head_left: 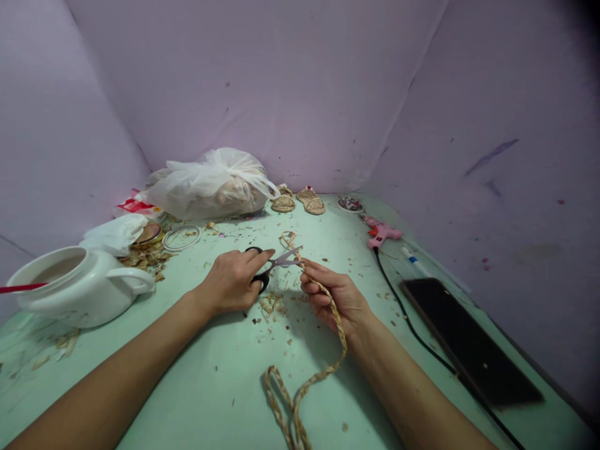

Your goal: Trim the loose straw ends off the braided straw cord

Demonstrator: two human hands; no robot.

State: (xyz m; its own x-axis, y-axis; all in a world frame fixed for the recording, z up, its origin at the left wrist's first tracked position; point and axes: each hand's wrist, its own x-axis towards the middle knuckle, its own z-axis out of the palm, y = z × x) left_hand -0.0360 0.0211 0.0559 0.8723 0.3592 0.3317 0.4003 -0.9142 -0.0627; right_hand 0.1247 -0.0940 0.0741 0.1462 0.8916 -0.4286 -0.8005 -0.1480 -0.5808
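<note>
My left hand (237,278) grips a pair of black-handled scissors (269,267), its blades parted and pointing right. Between or against those blades lies the upper part of a braided straw-coloured cord (337,315); I cannot tell whether they touch it. My right hand (335,290) pinches the cord just below the blades. From there the braid hangs over the palm, runs down toward me and folds into a loop near the bottom edge. Its loose end curls above the scissors. Small straw clippings (272,304) lie on the green table (225,381) under the hands.
At the left stand a white teapot-like vessel (84,290) and a knotted plastic bag (220,184). Woven pieces (314,205) and a small dish (350,204) sit at the back. A pink glue gun (382,232), its black cable, a pen (415,261) and a phone (469,340) lie right.
</note>
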